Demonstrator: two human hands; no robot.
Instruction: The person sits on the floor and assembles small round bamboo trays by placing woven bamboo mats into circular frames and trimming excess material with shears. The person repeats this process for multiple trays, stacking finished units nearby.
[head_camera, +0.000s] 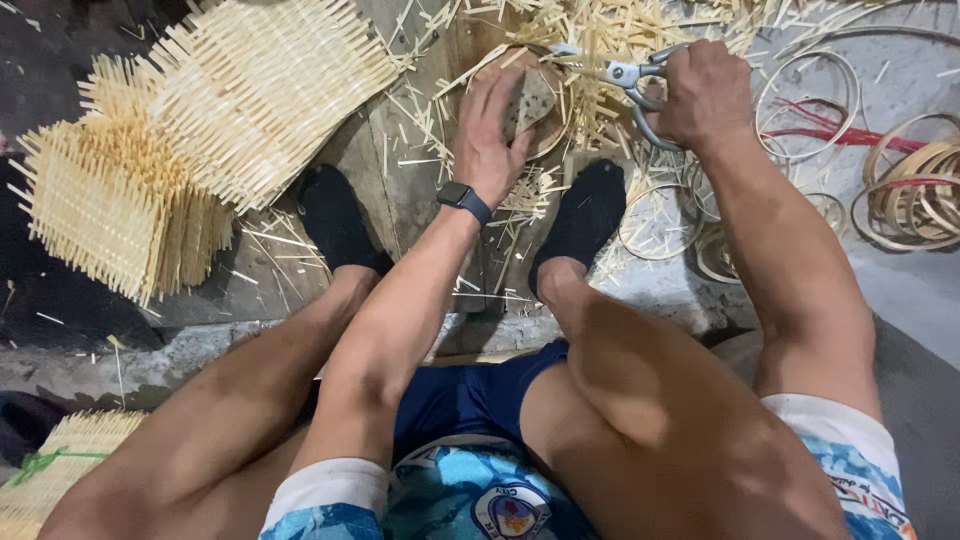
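My left hand, a dark watch on its wrist, presses flat on a grey pad lying over a round woven bamboo piece on the floor between my feet. My right hand is closed around the grey handles of large scissors. The blades point left into the loose strip ends sticking out past the round piece's far edge. The blade tips are hidden among the strips.
Stacks of square woven bamboo mats lie at the left, another mat at bottom left. Coiled bamboo rings and red strips sit at the right. Cut strip scraps litter the floor. My feet in black socks flank the work.
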